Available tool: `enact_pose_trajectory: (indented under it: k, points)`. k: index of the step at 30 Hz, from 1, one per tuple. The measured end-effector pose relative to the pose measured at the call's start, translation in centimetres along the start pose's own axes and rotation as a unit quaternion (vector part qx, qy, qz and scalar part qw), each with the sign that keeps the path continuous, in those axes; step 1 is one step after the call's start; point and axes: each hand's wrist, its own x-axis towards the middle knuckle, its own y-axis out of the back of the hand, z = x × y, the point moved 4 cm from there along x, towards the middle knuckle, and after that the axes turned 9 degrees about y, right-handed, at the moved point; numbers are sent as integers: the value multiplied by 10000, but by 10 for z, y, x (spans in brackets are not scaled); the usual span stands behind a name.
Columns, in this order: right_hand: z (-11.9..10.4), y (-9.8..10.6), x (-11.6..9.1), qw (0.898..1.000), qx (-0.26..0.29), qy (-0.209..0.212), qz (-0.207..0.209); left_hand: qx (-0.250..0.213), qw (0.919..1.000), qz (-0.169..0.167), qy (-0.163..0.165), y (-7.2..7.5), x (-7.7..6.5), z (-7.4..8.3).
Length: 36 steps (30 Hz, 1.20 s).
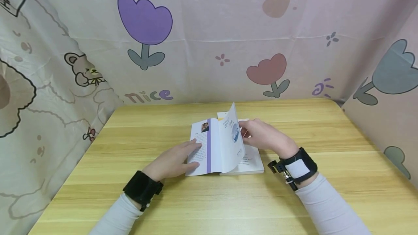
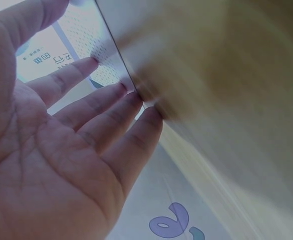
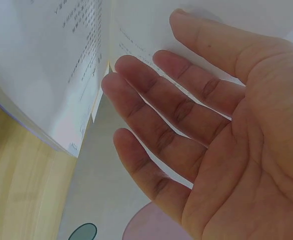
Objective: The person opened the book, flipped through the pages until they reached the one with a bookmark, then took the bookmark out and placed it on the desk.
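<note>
A paperback book [image 1: 215, 148] lies on the table with its front cover flap turned out to the left, showing a small portrait photo, printed text and a purple stripe. One leaf [image 1: 232, 137] with a round blue picture stands raised near the middle. My left hand [image 1: 177, 157] rests on the flap with fingers extended; in the left wrist view its fingertips [image 2: 154, 115] lie along the flap's edge. Just right of the raised leaf is my right hand [image 1: 266, 137], its fingers relaxed and spread in the right wrist view, thumb close to a page [image 3: 136, 30]. Whether the thumb touches cannot be told.
The book sits on a light wood-grain table [image 1: 150, 130], towards its far middle. A patterned cloth [image 1: 202, 28] hangs behind the table and along both sides. Each wrist wears a black strap [image 1: 142, 189] with a small device attached.
</note>
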Motion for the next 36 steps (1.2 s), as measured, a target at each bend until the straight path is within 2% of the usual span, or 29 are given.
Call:
enact_pose_trajectory:
  k: [16,36]
  points:
    - [-8,-8,-2,9994,174,248,-139,-198,9994,-28,-291,-1,0,2]
    - [-19,-13,6,9972,343,571,-353,-434,9986,-72,-302,5,2,-1]
